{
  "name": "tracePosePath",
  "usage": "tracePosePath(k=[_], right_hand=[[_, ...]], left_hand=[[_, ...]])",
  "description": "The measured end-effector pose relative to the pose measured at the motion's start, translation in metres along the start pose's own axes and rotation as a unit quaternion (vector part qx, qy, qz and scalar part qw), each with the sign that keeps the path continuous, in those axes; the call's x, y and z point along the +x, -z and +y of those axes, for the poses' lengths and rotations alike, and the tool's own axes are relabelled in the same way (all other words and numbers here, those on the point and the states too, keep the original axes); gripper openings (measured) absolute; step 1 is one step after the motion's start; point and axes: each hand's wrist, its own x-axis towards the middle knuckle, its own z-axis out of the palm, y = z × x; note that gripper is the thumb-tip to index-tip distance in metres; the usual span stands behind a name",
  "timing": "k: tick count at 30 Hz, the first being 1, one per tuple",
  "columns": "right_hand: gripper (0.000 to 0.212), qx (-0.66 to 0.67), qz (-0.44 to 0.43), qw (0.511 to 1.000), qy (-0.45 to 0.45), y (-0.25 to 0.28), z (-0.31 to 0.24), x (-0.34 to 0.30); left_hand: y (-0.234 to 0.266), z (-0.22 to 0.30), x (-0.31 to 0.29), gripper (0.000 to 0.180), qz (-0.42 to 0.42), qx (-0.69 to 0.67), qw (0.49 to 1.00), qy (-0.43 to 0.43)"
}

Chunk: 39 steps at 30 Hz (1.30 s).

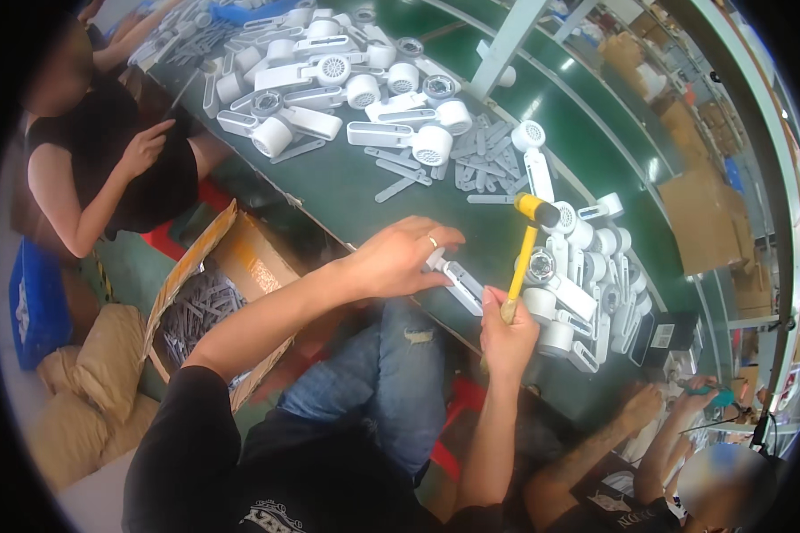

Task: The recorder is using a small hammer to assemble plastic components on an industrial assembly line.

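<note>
My left hand (402, 259), with a ring on one finger, is closed around the head end of a white handheld fan (464, 288). The fan's handle, with a long slot along it, points toward my right hand. My right hand (509, 345) grips the wooden-looking lower end of a yellow-handled mallet (524, 253). Its yellow and black head stands up over the table, to the right of the fan. The fan's handle end lies near my right fingers; whether they touch it I cannot tell.
White fans (333, 68) are heaped across the far green table, and another heap (587, 275) lies at right. Grey strips (489, 160) lie between them. At my left, an open cardboard box (271, 258) holds more strips. Co-workers sit at left and lower right.
</note>
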Motion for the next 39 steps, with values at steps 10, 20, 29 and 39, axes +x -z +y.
tracePosePath(k=[10, 20, 29, 39], right_hand=[[0.026, -0.147, -0.088, 0.985, 0.014, 0.014, -0.023, 0.006], [0.039, 0.025, -0.141, 0.975, -0.168, 0.017, -0.016, 0.009], [0.048, 0.075, -0.074, 0.994, -0.029, 0.019, -0.012, -0.042], [0.056, -0.172, -0.047, 0.983, -0.054, 0.047, -0.007, -0.136]], left_hand=[[0.003, -0.008, 0.008, 0.020, -0.029, 0.019, 0.987, -0.154], [0.001, 0.003, 0.007, 0.029, -0.023, 0.088, 0.982, -0.166], [-0.007, 0.004, 0.011, 0.018, -0.065, 0.103, 0.974, -0.191], [-0.011, 0.003, 0.013, 0.019, -0.053, 0.070, 0.978, -0.190]])
